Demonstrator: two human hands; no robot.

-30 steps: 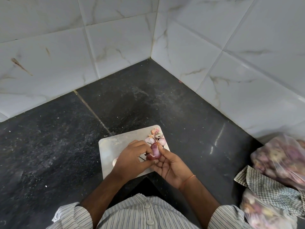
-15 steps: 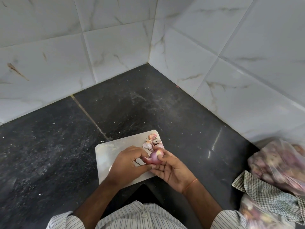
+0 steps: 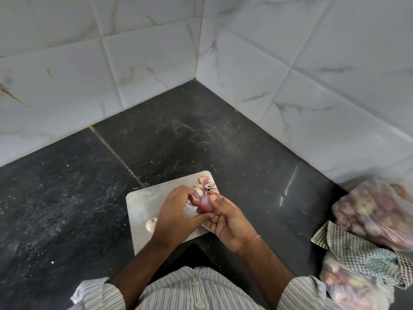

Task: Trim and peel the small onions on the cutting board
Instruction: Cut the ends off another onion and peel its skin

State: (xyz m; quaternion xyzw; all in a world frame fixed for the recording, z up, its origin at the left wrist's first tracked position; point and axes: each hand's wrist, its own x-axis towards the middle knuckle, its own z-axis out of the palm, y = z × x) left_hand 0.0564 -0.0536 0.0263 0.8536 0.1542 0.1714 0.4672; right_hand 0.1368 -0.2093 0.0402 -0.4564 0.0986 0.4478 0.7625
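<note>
On the dark worktop (image 3: 67, 209) in the tiled corner, the cutting board (image 3: 143, 198) at lower centre carries peels (image 3: 204, 182) and one onion (image 3: 151, 224), while the right hand (image 3: 228, 218) grasps a half-peeled onion (image 3: 205, 203) and the left hand (image 3: 176, 215) pinches its skin, so much work seems left.

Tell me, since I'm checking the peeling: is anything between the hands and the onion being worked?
Nothing visible. The right hand holds the small pink-purple onion directly, and the left hand, gripping a serrated knife, touches it too.
</note>
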